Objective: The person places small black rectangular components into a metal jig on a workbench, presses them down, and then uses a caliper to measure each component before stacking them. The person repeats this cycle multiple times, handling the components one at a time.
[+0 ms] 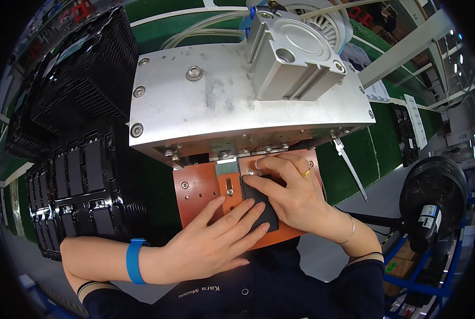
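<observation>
A flat dark rectangular panel (268, 213) lies on the orange-brown fixture plate (195, 181) in front of the metal press (195, 106). My left hand (208, 239) is open, its spread fingers resting on the fixture and the panel's left side and face. Bent over the panel's far end is my right hand (296, 191), thumb and index finger closed together at its upper edge. The exact grip is partly hidden by the fingers. A small slotted block with a screw (230, 191) sits just left of the panel.
Black trays (78, 175) holding dark flat pieces stand at the left, with a tall tray stack (83, 74) behind them. An air cylinder (298, 53) tops the press. On the right are a metal rod (352, 170), a black fan (431, 196) and the green bench top (376, 138).
</observation>
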`<state>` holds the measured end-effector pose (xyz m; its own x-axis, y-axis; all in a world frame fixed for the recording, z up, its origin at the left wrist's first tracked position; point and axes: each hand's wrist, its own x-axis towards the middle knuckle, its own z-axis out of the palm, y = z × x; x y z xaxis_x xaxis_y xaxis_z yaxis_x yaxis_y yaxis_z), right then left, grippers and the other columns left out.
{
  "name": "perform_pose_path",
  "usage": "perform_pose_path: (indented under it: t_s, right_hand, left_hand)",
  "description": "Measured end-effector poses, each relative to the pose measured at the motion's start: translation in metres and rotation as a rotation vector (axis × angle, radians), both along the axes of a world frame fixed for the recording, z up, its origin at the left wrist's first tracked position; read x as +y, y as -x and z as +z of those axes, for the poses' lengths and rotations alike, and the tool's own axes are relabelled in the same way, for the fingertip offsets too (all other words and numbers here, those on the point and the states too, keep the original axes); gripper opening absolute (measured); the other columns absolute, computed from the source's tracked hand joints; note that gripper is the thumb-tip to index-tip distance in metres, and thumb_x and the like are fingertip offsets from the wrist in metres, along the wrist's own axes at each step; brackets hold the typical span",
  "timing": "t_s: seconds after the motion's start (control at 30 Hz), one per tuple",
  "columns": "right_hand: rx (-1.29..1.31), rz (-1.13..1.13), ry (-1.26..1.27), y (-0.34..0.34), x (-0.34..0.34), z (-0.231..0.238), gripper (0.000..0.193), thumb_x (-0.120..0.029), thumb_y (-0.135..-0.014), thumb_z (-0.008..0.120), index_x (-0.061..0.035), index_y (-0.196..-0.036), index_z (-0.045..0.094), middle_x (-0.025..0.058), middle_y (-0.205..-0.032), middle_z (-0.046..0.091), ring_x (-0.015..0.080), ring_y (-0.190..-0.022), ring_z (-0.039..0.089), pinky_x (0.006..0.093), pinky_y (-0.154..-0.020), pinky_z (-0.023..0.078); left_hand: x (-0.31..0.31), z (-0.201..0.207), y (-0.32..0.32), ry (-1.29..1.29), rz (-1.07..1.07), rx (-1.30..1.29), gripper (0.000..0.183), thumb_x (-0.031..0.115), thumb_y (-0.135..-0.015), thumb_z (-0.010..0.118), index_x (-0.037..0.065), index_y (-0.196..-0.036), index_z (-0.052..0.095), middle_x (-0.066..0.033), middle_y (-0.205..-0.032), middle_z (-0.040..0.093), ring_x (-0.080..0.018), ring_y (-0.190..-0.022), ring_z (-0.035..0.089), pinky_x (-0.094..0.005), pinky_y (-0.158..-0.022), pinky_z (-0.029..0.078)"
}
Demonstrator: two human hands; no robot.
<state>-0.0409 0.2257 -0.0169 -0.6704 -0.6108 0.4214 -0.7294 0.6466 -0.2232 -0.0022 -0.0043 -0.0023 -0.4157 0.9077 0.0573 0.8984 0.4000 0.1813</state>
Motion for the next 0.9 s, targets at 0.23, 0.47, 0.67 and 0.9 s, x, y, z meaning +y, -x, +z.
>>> perform_pose_path:
  t_s: [0.23, 0.47, 0.67, 0.9]
  right_hand:
    - [0.02, -0.072, 0.143, 0.001, 0.003, 0.005, 0.036, -0.006, -0.071, 0.071, -0.0076, -0.106, 0.067, 0.0083, -0.113, 0.059, 0.0269, -0.098, 0.057, 0.0374, -0.08, 0.048]
    - [-0.269, 0.027, 0.101, -0.049, 0.021, 0.011, 0.043, -0.023, -0.075, 0.079, -0.0019, -0.11, 0.067, 0.0162, -0.125, 0.059, 0.0337, -0.119, 0.058, 0.0411, -0.095, 0.051]
    - [-0.136, 0.037, 0.077, -0.032, 0.013, 0.007, 0.037, -0.02, -0.076, 0.079, 0.0013, -0.104, 0.068, 0.0159, -0.117, 0.064, 0.0316, -0.111, 0.064, 0.0387, -0.092, 0.054]
    - [-0.142, 0.05, 0.123, -0.023, 0.013, 0.005, 0.036, -0.018, -0.075, 0.08, 0.0015, -0.102, 0.069, 0.0157, -0.112, 0.067, 0.0304, -0.107, 0.067, 0.0375, -0.091, 0.056]
  left_hand:
    - [0.0, 0.001, 0.001, -0.003, 0.008, -0.025, 0.068, 0.057, -0.088, 0.057, 0.016, -0.142, 0.046, -0.0146, -0.148, 0.042, -0.0289, -0.135, 0.042, -0.0507, -0.108, 0.033]
    - [-0.004, 0.004, 0.004, -0.077, 0.054, -0.135, 0.075, 0.059, -0.087, 0.056, 0.008, -0.141, 0.045, -0.0184, -0.148, 0.041, -0.0293, -0.14, 0.036, -0.0514, -0.112, 0.026]
    - [-0.005, -0.001, 0.014, -0.107, 0.143, -0.132, 0.082, 0.067, -0.083, 0.058, 0.008, -0.14, 0.049, -0.0194, -0.149, 0.038, -0.0415, -0.138, 0.034, -0.0585, -0.11, 0.026]
    - [-0.006, -0.005, 0.019, -0.121, 0.147, -0.139, 0.078, 0.066, -0.085, 0.056, 0.009, -0.138, 0.05, -0.0164, -0.149, 0.04, -0.0405, -0.139, 0.032, -0.0588, -0.11, 0.025]
